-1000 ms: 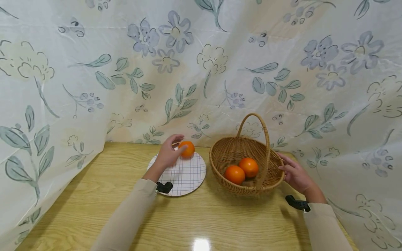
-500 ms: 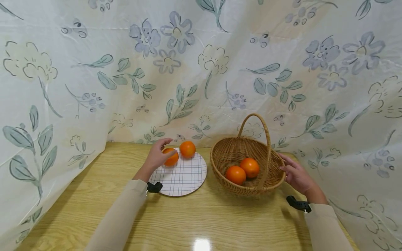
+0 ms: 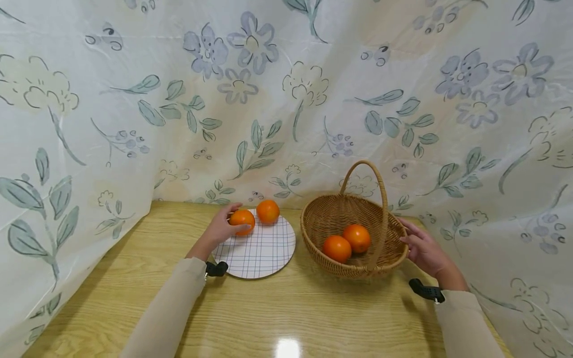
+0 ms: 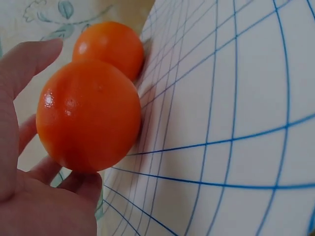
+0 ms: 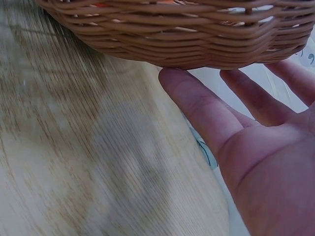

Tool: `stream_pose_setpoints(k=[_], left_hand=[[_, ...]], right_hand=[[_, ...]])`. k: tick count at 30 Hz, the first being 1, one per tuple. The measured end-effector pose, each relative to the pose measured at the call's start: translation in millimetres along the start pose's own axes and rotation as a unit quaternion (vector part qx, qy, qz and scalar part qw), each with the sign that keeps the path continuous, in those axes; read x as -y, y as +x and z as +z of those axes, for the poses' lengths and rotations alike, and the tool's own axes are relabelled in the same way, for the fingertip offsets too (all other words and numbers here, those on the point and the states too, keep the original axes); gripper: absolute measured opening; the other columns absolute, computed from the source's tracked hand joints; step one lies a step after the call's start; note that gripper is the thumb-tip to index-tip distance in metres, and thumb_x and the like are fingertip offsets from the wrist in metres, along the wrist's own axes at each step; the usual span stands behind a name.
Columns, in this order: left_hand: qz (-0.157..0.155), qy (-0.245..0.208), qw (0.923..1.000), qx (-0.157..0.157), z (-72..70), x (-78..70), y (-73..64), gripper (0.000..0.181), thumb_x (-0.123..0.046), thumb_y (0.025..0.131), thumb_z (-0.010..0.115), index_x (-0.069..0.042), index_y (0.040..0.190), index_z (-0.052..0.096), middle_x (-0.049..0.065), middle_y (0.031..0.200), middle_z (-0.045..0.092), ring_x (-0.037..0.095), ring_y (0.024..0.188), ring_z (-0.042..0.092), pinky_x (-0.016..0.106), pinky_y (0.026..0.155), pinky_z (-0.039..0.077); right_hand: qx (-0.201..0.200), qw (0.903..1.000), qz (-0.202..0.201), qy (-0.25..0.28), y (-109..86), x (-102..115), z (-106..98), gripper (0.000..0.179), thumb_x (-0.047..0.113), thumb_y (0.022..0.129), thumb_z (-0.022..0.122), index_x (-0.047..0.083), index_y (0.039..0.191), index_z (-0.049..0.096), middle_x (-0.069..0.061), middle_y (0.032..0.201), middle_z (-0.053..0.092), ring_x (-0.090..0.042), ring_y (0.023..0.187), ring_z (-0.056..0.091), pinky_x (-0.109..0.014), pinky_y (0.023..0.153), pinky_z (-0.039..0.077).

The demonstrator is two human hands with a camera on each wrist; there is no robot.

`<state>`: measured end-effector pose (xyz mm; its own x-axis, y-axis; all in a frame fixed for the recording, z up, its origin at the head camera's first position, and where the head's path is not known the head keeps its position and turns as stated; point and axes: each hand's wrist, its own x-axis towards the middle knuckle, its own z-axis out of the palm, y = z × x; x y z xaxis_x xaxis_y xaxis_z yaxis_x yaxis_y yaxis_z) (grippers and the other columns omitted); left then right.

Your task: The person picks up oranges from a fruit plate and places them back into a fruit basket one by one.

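Note:
My left hand (image 3: 221,227) is around the left side of an orange (image 3: 243,222) on a round white board (image 3: 259,253) with blue grid lines. In the left wrist view, fingertips (image 4: 90,183) meet this orange's side, while a gap shows between the thumb and the fruit. Another orange (image 3: 268,212) sits just behind it to the right. My right hand (image 3: 423,247) rests against the right side of a wicker basket (image 3: 315,248); in the right wrist view its extended fingers (image 5: 202,105) reach the woven wall. Two oranges (image 3: 337,249) lie inside the basket.
The basket's tall arched handle (image 3: 379,194) rises over its right half. A floral curtain (image 3: 286,124) hangs behind and at both sides of the wooden table (image 3: 268,318). Both wrists carry a black device (image 3: 217,269) below the sleeve.
My left hand has moved left from the rear orange to the left orange, then down around it. The right hand and basket have stayed in place.

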<state>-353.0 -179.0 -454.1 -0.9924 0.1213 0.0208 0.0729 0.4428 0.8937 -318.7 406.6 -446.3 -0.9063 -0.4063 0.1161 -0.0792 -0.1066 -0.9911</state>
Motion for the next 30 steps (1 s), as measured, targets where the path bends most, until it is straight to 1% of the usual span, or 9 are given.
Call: stream_pose_setpoints(k=[3,5,6,12,16,18,21,26,30], left_hand=[[-0.010,-0.001,0.9999,0.009,0.4,3.1,0.3,0.085,-0.027,0.087,0.083,-0.014,0.157,0.037,0.017,0.157,0.040,0.041,0.134,0.047,0.058,0.116,0.039],[-0.018,-0.007,0.9998,0.010,1.1,5.2,0.9,0.087,-0.026,0.085,0.085,-0.015,0.157,0.037,0.016,0.157,0.039,0.041,0.134,0.046,0.059,0.117,0.038],[-0.018,-0.009,0.9997,0.010,1.5,6.3,1.3,0.088,-0.025,0.085,0.085,-0.014,0.158,0.036,0.017,0.157,0.039,0.041,0.135,0.046,0.060,0.117,0.037],[-0.024,-0.023,0.9994,-0.004,4.1,9.4,0.6,0.087,-0.021,0.085,0.085,-0.014,0.157,0.037,0.016,0.158,0.039,0.041,0.137,0.044,0.060,0.119,0.035],[-0.027,-0.025,0.9993,-0.011,4.9,11.3,-1.1,0.086,-0.020,0.086,0.084,-0.014,0.157,0.037,0.016,0.158,0.039,0.042,0.137,0.044,0.059,0.120,0.035],[-0.023,-0.026,0.9993,-0.012,4.3,12.9,-1.7,0.085,-0.020,0.087,0.084,-0.014,0.157,0.036,0.016,0.159,0.039,0.042,0.137,0.045,0.059,0.120,0.035],[-0.020,-0.038,0.9990,-0.012,3.5,16.1,-2.4,0.084,-0.018,0.087,0.083,-0.014,0.157,0.036,0.015,0.159,0.039,0.041,0.138,0.045,0.058,0.120,0.035],[-0.021,-0.048,0.9986,-0.009,2.9,19.2,-6.8,0.082,-0.017,0.088,0.083,-0.016,0.156,0.037,0.012,0.160,0.038,0.039,0.139,0.044,0.057,0.121,0.035],[-0.015,-0.051,0.9985,-0.012,2.3,20.0,-11.2,0.081,-0.016,0.088,0.082,-0.016,0.155,0.038,0.012,0.159,0.039,0.040,0.138,0.046,0.057,0.120,0.036]], right_hand=[[-0.001,1.0000,0.000,0.000,-0.4,1,0,0.060,-0.002,0.108,0.034,0.004,0.164,0.014,0.003,0.143,0.050,-0.009,0.114,0.066,-0.030,0.087,0.061],[-0.001,1.0000,0.000,0.000,-0.8,2,1,0.060,-0.002,0.108,0.034,0.004,0.164,0.013,0.003,0.143,0.049,-0.008,0.113,0.066,-0.030,0.087,0.061],[0.000,1.0000,0.000,0.000,-1.0,2,1,0.060,-0.002,0.108,0.033,0.004,0.164,0.012,0.003,0.143,0.049,-0.008,0.112,0.066,-0.030,0.088,0.061],[0.015,0.9996,-0.004,0.023,-1.1,1,2,0.061,-0.005,0.107,0.031,0.002,0.164,0.008,0.003,0.143,0.052,-0.011,0.113,0.067,-0.031,0.088,0.061],[0.026,0.9990,-0.010,0.036,-2.3,1,4,0.061,-0.006,0.107,0.030,0.002,0.164,0.010,0.002,0.143,0.053,-0.013,0.114,0.068,-0.032,0.088,0.061],[0.026,0.9989,-0.012,0.036,-4.3,2,6,0.061,-0.006,0.107,0.030,0.004,0.164,0.012,0.002,0.143,0.053,-0.013,0.115,0.068,-0.033,0.089,0.061],[0.017,0.9994,-0.011,0.028,-8.1,3,10,0.061,-0.005,0.107,0.032,0.004,0.164,0.014,0.003,0.144,0.053,-0.012,0.116,0.067,-0.032,0.089,0.061],[-0.001,1.0000,-0.004,0.007,-14.9,3,15,0.062,-0.003,0.107,0.035,0.002,0.164,0.011,0.005,0.144,0.051,-0.008,0.119,0.065,-0.031,0.091,0.060],[-0.007,0.9999,-0.001,0.010,-19.7,4,19,0.062,-0.003,0.107,0.035,0.002,0.164,0.011,0.005,0.144,0.051,-0.008,0.118,0.065,-0.031,0.091,0.060]])
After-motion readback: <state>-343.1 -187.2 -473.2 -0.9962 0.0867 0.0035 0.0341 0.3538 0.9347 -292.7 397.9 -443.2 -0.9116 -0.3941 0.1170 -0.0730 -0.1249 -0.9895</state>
